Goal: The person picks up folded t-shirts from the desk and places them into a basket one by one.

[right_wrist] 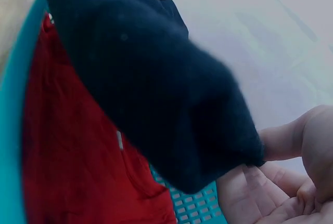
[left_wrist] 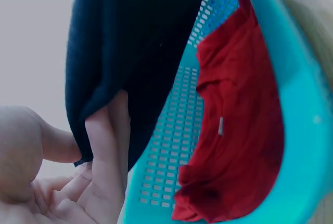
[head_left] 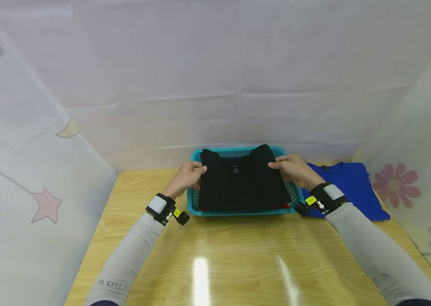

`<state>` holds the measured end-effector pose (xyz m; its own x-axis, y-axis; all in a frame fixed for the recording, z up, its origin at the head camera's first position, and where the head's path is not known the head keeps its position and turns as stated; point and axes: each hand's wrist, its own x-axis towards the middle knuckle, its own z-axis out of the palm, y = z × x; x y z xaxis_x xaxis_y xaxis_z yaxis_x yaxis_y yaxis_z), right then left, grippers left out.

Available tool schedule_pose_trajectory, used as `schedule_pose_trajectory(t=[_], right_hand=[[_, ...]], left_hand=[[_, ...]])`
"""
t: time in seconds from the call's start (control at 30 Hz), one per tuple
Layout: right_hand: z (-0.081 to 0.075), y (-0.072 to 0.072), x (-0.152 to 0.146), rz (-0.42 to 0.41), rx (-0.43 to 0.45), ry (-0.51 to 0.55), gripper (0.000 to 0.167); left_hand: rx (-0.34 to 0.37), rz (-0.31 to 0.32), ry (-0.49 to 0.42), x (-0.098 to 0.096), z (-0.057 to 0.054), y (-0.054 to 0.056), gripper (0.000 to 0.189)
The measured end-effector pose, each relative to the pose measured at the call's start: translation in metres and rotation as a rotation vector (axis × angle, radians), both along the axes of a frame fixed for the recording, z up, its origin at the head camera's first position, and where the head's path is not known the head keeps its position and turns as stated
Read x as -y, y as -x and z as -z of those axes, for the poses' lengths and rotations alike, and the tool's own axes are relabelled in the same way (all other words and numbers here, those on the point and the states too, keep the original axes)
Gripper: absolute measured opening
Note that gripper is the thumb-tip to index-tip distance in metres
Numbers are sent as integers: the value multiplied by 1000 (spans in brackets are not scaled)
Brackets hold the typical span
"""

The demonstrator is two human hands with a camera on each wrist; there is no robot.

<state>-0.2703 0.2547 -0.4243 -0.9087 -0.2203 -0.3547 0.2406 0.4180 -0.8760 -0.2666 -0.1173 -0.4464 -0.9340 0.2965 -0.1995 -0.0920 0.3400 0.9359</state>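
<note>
A folded black shirt (head_left: 242, 187) with a neck label is held up over a teal plastic basket (head_left: 238, 213). My left hand (head_left: 188, 175) pinches its left edge between thumb and fingers. On the opposite edge my right hand (head_left: 293, 170) pinches the cloth the same way. In the left wrist view the black shirt (left_wrist: 135, 52) hangs above a red shirt (left_wrist: 239, 115) lying in the basket. The right wrist view has the black shirt (right_wrist: 151, 83) covering part of the red shirt (right_wrist: 78, 146).
A folded blue shirt (head_left: 353, 187) lies on the wooden table (head_left: 238, 255), right of the basket and partly behind the right forearm. White printed sheeting (head_left: 215, 85) rises behind the table and along both sides.
</note>
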Motion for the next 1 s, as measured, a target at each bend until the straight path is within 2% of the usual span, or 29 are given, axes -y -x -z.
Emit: schedule_pose_trajectory(t=[0.2,0.37,0.4,0.47,0.5,0.6,0.67,0.73,0.8,0.83,0.93,1.0], right_hand=[[11,14,-2,-2,15,-12,75],[18,21,-6,-3,-18,-39,69],[20,22,-6,-2,-15,-38,59],[23,23,-7,5,-34,-52,30],[25,24,-7,-1,-49,-64,27],[29,24,-5,-2,-73,-117,50],[30,24,-4,-14,-92,-168,51],[31,24,-4,-13,-93,-203,51],[31,24,-3,-12,-87,-241,51],[31,24,-3,-11,-88,-257,51],[31,24,-1,-35,-98,-316,51],[31,24,1,-59,-102,-360,51]], left_hand=[[27,-10,34,-3,12,15,34],[5,-43,99,-11,15,21,25],[2,-49,118,-14,14,22,26],[8,-63,156,-19,14,24,34],[16,-64,174,-21,14,25,40],[58,-55,214,-28,13,26,49],[93,-45,227,-32,12,26,47],[123,-37,235,-34,11,27,35],[140,-23,260,-36,10,28,14],[146,-16,275,-37,9,29,15],[156,14,342,-39,5,31,51],[164,38,391,-41,3,33,55]])
